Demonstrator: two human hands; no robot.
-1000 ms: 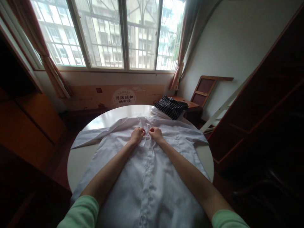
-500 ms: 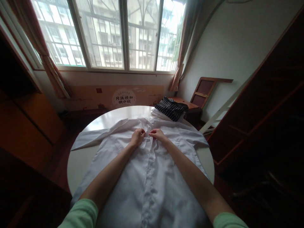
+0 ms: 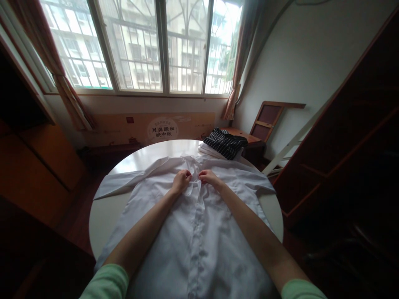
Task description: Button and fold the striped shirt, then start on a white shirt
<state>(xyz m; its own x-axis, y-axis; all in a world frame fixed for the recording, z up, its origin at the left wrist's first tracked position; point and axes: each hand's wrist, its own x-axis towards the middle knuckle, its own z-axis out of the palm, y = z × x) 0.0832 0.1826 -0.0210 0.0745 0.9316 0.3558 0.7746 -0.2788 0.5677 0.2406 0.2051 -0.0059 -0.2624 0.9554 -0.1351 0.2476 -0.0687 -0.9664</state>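
A white long-sleeved shirt [image 3: 168, 232] lies spread over a round white table [image 3: 102, 220], its collar end toward the window and its sleeves out to both sides. Just below the collar, my left hand [image 3: 182, 181] pinches the shirt's front on the left of the middle strip. My right hand [image 3: 209, 177] pinches the cloth on the other side of that strip, a small gap away. The fingers of both hands are closed, and any button between them is too small to make out.
Folded clothes, a black striped one [image 3: 225, 143] on top of white ones, lie at the table's back right edge. Behind stand a wooden chair [image 3: 264, 120] and a printed board [image 3: 124, 126] under the window. A dark wooden cabinet [image 3: 339, 137] leans into view at right.
My right hand has shifted very slightly to the right, still on the shirt front. My left hand has hardly moved.
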